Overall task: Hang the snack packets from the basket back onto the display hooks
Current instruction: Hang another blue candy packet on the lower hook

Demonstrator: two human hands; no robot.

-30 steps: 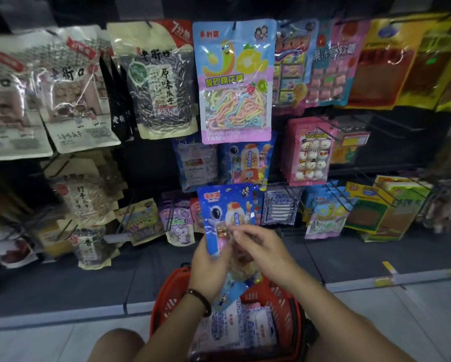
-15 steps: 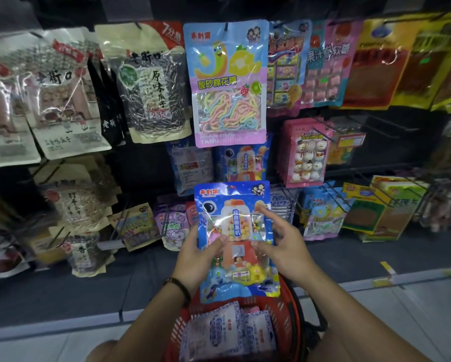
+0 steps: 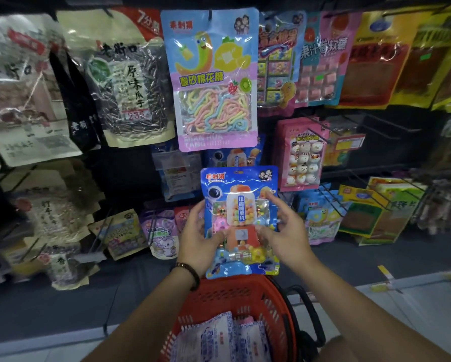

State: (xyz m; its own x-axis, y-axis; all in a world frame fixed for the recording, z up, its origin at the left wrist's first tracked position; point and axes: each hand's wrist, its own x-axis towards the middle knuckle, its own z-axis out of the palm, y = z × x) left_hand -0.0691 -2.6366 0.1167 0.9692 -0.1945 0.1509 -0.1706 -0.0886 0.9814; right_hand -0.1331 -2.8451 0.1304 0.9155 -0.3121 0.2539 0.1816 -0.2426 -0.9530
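Blue gumball-candy pkt (image 3: 241, 220) was held upright, print side to the camera, in front of the display and above the red basket (image 3: 227, 291), not yet on a hook. The left hand (image 3: 198, 239) gripped its left edge w/ thumb across the front and fingers behind. The right hand (image 3: 284, 231) pinched the right edge the same way, so both hands were closed on the pkt. In the second before, the pkt had come up from low over the basket, where it sat crumpled and half-turned between the hands. It had then been squared to face front and lifted until its top edge stood just under a matching pkt (image 3: 235, 156) already hanging on the display. That reads as orienting done and the approach to the hook under way. Threading the hole onto the hook seemed the step left for this item. Directly above hung a big marshmallow-rope pkt (image 3: 214, 79). The basket, on the floor between the person's knees, held several white pkts (image 3: 219, 338) w/ blue print, lying flat and overlapping. An exact count couldn't be told, but more hanging evidently remained.
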